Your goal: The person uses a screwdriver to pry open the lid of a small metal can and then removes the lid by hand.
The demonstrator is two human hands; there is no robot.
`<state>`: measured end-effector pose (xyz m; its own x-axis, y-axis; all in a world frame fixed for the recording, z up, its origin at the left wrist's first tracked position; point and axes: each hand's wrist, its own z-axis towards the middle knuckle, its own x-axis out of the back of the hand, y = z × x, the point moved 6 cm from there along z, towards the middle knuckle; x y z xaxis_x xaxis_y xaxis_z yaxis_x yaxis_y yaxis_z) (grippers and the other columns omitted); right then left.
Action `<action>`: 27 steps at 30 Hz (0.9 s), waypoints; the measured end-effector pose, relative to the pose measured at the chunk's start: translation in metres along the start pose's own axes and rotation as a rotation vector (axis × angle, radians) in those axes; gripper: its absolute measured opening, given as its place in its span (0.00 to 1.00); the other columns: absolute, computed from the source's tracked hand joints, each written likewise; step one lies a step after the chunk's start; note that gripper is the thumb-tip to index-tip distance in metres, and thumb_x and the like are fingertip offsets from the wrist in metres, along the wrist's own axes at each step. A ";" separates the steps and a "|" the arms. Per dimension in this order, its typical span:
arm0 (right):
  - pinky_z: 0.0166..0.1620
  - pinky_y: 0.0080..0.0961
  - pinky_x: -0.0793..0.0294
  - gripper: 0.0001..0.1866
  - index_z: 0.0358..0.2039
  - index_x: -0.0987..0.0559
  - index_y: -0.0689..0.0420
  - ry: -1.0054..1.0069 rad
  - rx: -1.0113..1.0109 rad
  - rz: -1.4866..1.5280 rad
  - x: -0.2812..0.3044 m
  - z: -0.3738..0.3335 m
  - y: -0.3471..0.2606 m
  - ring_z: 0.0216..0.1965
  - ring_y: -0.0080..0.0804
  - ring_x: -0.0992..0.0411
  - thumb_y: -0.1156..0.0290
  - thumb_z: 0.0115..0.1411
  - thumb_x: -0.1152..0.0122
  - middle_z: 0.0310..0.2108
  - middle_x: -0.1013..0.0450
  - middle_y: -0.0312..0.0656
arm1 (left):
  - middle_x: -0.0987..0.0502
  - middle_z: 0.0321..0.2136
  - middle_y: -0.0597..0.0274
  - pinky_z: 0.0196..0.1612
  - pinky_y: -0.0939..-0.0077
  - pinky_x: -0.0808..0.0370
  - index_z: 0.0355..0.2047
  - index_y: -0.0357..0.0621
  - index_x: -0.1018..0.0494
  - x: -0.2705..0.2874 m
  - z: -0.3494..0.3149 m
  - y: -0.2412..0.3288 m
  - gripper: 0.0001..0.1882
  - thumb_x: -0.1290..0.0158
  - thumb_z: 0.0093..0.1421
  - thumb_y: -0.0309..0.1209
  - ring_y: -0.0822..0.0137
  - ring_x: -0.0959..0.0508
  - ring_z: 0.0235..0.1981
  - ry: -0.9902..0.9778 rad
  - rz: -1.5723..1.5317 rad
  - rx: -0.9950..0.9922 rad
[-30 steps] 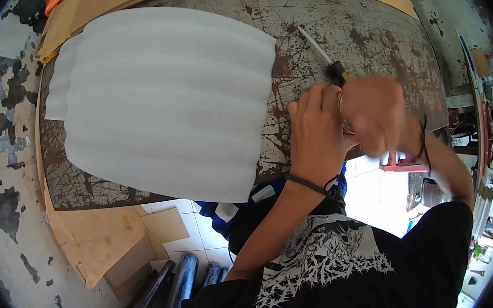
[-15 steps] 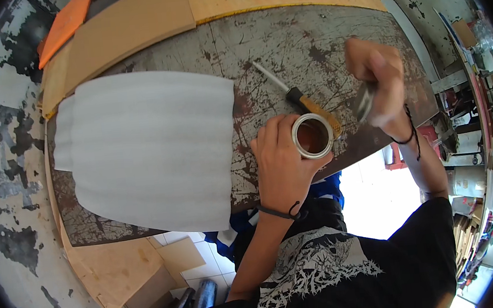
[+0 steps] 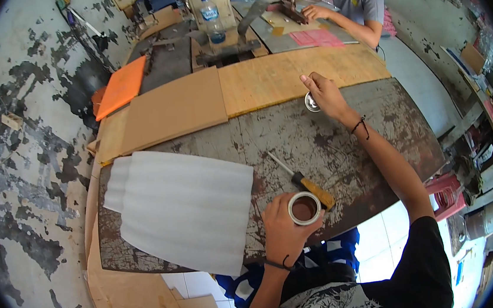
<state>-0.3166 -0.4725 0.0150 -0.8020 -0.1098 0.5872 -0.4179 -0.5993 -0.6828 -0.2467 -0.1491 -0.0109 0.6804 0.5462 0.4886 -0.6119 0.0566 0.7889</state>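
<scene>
My left hand (image 3: 284,224) is wrapped round an open metal can (image 3: 303,195) near the table's front edge. Down inside it shows a reddish-brown content. My right hand (image 3: 328,100) is stretched out toward the far side of the table, closed with the thumb up. From its left side sticks out a small round, shiny metal lid (image 3: 311,103), partly covered by the fingers. A screwdriver (image 3: 310,187) with a yellow and black handle lies just behind the can. To the left of my left hand spreads a white foam sheet (image 3: 186,207).
The scratched table (image 3: 372,165) has a wooden board (image 3: 304,71) and brown cardboard (image 3: 177,110) along its far edge. An orange panel (image 3: 122,87) sits at the far left. Beyond are a water bottle (image 3: 210,18) and a person (image 3: 357,4) working at another table.
My right hand has moved forward and a little left with the lid. The view has tilted up, bringing the far tables and the other person into sight. My left hand still holds the can.
</scene>
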 end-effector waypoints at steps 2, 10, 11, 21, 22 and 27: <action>0.29 0.36 0.31 0.27 0.29 0.25 0.65 0.008 0.007 -0.003 -0.006 0.019 -0.001 0.20 0.40 0.35 0.49 0.69 0.43 0.18 0.31 0.49 | 0.23 0.38 0.56 0.48 0.57 0.29 0.38 0.42 0.23 -0.001 0.000 0.000 0.25 0.26 0.44 0.39 0.52 0.23 0.42 -0.009 0.009 0.013; 0.38 0.31 0.24 0.18 0.35 0.22 0.63 0.040 0.387 -0.113 -0.039 0.063 0.011 0.39 0.37 0.25 0.62 0.57 0.27 0.39 0.27 0.49 | 0.23 0.42 0.56 0.51 0.59 0.31 0.40 0.42 0.22 -0.005 0.003 -0.001 0.26 0.26 0.44 0.40 0.54 0.23 0.46 -0.052 0.027 0.030; 0.41 0.32 0.23 0.18 0.37 0.22 0.62 -0.029 0.370 -0.101 -0.045 0.058 0.015 0.42 0.39 0.25 0.62 0.57 0.26 0.43 0.28 0.50 | 0.23 0.42 0.56 0.51 0.59 0.31 0.40 0.42 0.22 -0.005 0.003 -0.002 0.26 0.26 0.44 0.40 0.54 0.24 0.46 -0.056 0.025 0.035; 0.60 0.41 0.30 0.41 0.62 0.33 0.64 -0.147 0.097 -0.072 -0.027 0.037 0.040 0.57 0.51 0.31 0.54 0.56 0.27 0.58 0.32 0.54 | 0.23 0.42 0.57 0.51 0.58 0.30 0.42 0.43 0.23 -0.004 0.004 -0.003 0.29 0.25 0.42 0.41 0.54 0.24 0.46 -0.072 0.050 0.069; 0.60 0.41 0.30 0.43 0.63 0.34 0.65 -0.123 0.059 -0.069 -0.030 0.037 0.042 0.57 0.52 0.31 0.52 0.56 0.28 0.59 0.32 0.56 | 0.23 0.42 0.57 0.51 0.58 0.30 0.42 0.43 0.23 -0.005 0.005 -0.003 0.29 0.25 0.42 0.41 0.53 0.24 0.46 -0.076 0.056 0.075; 0.57 0.41 0.29 0.35 0.59 0.25 0.57 -0.086 0.215 -0.339 -0.047 0.049 0.043 0.56 0.52 0.29 0.53 0.56 0.28 0.56 0.29 0.54 | 0.23 0.43 0.56 0.51 0.57 0.29 0.43 0.42 0.23 -0.005 0.005 -0.004 0.32 0.24 0.39 0.41 0.52 0.24 0.47 -0.082 0.094 0.095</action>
<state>-0.2763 -0.5319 -0.0208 -0.5919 0.0619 0.8037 -0.5462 -0.7640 -0.3435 -0.2462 -0.1559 -0.0147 0.6548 0.4754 0.5876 -0.6361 -0.0732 0.7681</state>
